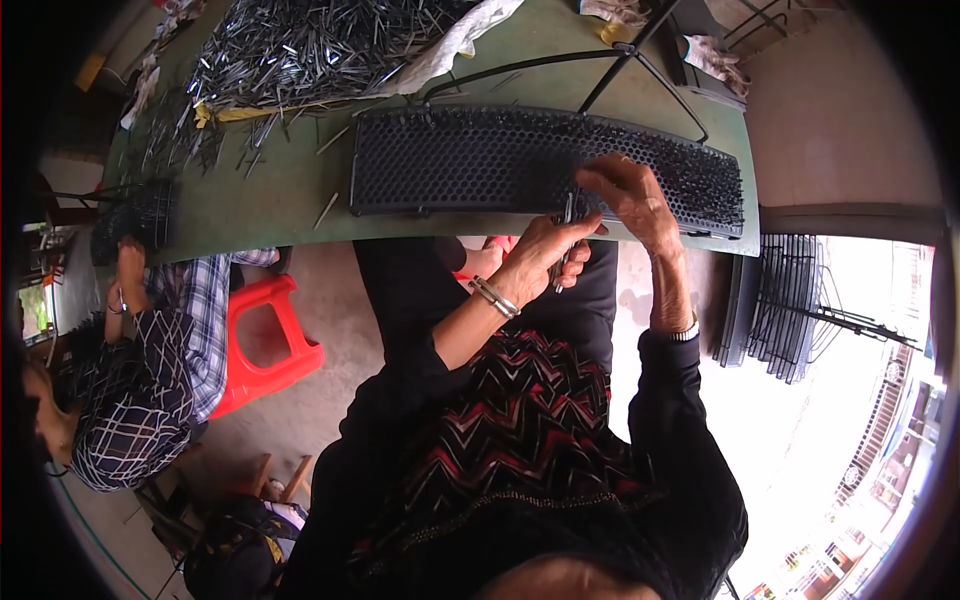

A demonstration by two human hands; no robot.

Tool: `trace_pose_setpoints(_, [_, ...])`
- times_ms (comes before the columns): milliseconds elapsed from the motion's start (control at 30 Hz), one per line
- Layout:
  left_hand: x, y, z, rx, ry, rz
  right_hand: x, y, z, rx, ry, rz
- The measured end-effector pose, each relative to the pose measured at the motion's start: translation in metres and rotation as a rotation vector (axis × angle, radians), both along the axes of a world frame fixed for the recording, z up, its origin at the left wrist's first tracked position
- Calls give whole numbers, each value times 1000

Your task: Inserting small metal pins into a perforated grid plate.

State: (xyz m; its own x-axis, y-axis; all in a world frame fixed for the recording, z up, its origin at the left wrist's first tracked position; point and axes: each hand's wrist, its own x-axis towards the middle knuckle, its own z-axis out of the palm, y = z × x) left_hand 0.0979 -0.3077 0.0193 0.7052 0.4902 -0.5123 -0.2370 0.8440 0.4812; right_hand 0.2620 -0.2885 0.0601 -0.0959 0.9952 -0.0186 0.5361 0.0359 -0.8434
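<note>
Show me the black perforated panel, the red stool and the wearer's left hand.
Black perforated panel [500, 160]: head view, on its holed face.
Red stool [280, 372]: head view, on the part below its opening.
Left hand [542, 246]: head view, near the thumb's base.

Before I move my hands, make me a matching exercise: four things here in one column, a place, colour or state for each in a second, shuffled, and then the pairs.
Column one
1. Stool
2. Long perforated panel
3. Heap of thin strips
4. Left hand

Column two
A. Closed around slender pieces
B. Far back on the green table, towards the left
C. Red
D. Along the table's near edge, in front of the person

Right pairs: 1-C, 2-D, 3-B, 4-A
</note>
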Motion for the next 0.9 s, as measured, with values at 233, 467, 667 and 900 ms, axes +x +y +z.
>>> trace_pose_setpoints(233, [5,3,4,46,17,-9,6,0,2,70,94,-317])
trace_pose_setpoints(467, [10,7,11,-33,-48,-4,7,30,-21,579,-126,-584])
trace_pose_setpoints(667, [10,7,10,-23,-47,-1,1,37,-34,612,-326,-523])
trace_pose_setpoints(900, [10,6,15,70,94,14,-3,32,-19,490,-489,-461])
